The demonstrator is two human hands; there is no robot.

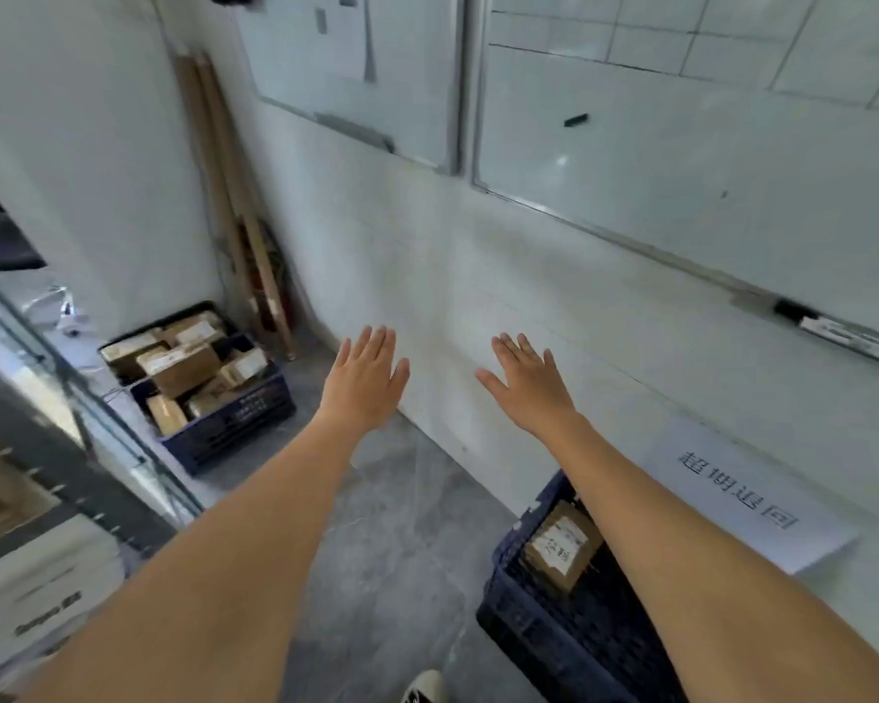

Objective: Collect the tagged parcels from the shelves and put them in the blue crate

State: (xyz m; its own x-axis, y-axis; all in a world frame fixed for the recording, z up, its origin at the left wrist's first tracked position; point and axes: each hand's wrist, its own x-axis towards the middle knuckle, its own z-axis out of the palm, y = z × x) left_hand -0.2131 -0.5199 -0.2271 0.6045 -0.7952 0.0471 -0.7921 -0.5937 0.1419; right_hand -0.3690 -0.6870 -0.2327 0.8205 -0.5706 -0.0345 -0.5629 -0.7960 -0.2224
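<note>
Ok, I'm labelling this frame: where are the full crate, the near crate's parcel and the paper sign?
full crate (234, 428): head view, front wall.
parcel (562, 545): head view, labelled top face.
paper sign (742, 494): head view, printed middle.

I see left hand (364, 380) and right hand (531, 385) spread flat, empty; one labelled parcel (562, 545) in near blue crate (544, 631), right.

Grey stone-look floor (376, 525) here, and there's two blue crates sitting right on it. One full crate (224, 428) packed with cardboard parcels sits over in the left corner by the wall, and the near crate (529, 631) at lower right holds one tagged parcel (562, 545). Some wooden poles (270, 291) stand on the floor in that same corner, leaning on the wall.
</note>
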